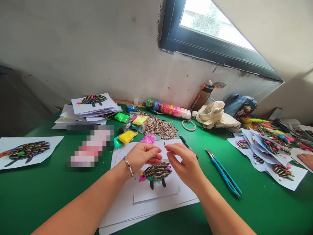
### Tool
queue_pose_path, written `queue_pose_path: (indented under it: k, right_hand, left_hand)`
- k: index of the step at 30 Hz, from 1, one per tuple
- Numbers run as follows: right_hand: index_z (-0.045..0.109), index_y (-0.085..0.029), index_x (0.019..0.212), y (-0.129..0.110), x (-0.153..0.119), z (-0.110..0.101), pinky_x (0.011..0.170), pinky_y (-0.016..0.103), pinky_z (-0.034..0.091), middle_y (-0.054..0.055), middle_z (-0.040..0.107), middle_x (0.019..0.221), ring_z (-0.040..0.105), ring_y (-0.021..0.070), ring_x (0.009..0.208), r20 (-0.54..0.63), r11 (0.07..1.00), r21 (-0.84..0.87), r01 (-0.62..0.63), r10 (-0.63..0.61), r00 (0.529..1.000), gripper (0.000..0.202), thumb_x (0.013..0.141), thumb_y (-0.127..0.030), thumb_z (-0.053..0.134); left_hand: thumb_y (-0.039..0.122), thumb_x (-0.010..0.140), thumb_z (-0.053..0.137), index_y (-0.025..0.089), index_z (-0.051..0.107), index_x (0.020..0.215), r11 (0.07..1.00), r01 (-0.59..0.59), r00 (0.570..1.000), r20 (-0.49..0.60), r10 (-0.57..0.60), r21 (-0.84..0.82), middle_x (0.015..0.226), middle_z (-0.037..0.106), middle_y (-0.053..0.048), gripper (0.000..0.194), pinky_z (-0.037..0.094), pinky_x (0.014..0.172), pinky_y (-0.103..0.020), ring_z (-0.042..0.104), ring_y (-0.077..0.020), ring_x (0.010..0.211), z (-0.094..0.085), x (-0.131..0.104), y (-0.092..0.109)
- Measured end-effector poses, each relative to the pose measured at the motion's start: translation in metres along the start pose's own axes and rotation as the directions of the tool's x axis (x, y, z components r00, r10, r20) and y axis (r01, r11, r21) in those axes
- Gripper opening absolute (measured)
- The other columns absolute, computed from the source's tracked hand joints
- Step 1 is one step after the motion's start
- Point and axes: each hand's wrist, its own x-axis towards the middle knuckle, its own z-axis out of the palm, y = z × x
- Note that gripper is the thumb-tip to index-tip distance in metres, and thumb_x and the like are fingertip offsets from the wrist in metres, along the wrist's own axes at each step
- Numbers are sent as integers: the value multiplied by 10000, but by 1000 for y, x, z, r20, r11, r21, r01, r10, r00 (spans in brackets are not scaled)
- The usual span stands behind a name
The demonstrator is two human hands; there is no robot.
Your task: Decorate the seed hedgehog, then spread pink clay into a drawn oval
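My left hand (144,155), with a silver bracelet at the wrist, is closed with thumb and fingers together; anything in it is too small to make out. Facing it, my right hand (184,161) has its thumb and forefinger drawn together in a pinch, and I cannot make out what they hold. Both hover above a hedgehog-like picture (156,173) of striped sunflower seeds on green clay, with a pink head, yellow bit and dark legs. Its card (156,194) lies on larger white sheets (122,209). A tiny dark speck shows near the right fingertips.
Loose sunflower seeds (161,127) are heaped behind, beside bagged clay (127,137). A pen (186,143) and a blue craft knife (223,174) lie right. Finished pictures are stacked left (95,104) and right (271,147). Another person's hand (306,160) shows at the right edge.
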Motion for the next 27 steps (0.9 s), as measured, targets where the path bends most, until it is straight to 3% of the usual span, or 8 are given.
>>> queue_pose_path:
  k: [3,7,12,16,19,23,27]
  right_hand:
    - [649,-236,1027,-13,12,9,825,323,483,64,632,1017,588,184,936,-8,999,-3,43,-43,999,231,844,-179,521]
    - [636,-232,1030,-19,14,20,791,318,485,57,634,993,577,179,908,-9,999,46,-2,2,1000,230,828,-168,547]
    - [641,-212,849,-14,9,21,707,289,470,28,640,818,566,158,777,5,998,56,-33,33,999,101,842,-189,543]
    - [632,-213,868,-7,6,16,702,279,469,30,631,829,572,151,773,-3,997,76,-11,11,1000,126,869,-183,510]
    - [623,-220,891,-3,1,12,710,287,467,35,632,856,577,161,793,-5,999,38,9,-9,1000,135,870,-166,500]
    - [611,-232,917,-5,-10,13,712,310,453,42,634,850,566,187,816,160,991,-113,69,-50,986,184,849,-106,495]
    - [582,-224,876,-11,-17,17,688,312,439,33,619,792,550,191,777,284,978,-194,78,-21,959,194,813,-57,508]
  left_hand:
    - [559,654,711,130,668,727,1000,-26,998,58,26,-5,655,693,-51,438,528,622,-275,660,-157,605,1,-3,1]
    - [606,685,655,133,640,614,998,-64,997,51,65,-24,535,631,-13,478,483,509,-223,581,-110,478,2,-4,2]
    - [644,705,602,130,669,659,1000,-28,998,55,29,-3,558,642,-29,521,480,519,-230,589,-123,492,7,-4,-2]
    - [668,701,584,127,664,678,1000,-14,999,51,13,11,612,669,-51,548,486,543,-238,626,-141,540,7,-4,0]
    - [660,668,624,128,673,747,997,-43,999,-30,45,68,642,678,-47,540,494,574,-251,633,-142,566,2,-3,4]
    - [634,644,662,124,675,766,988,-97,985,-130,113,118,660,674,-43,525,500,593,-265,626,-141,578,-7,0,8]
    - [616,648,669,122,677,767,985,-117,981,-143,135,131,663,674,-46,508,504,592,-275,617,-140,574,-10,1,6]
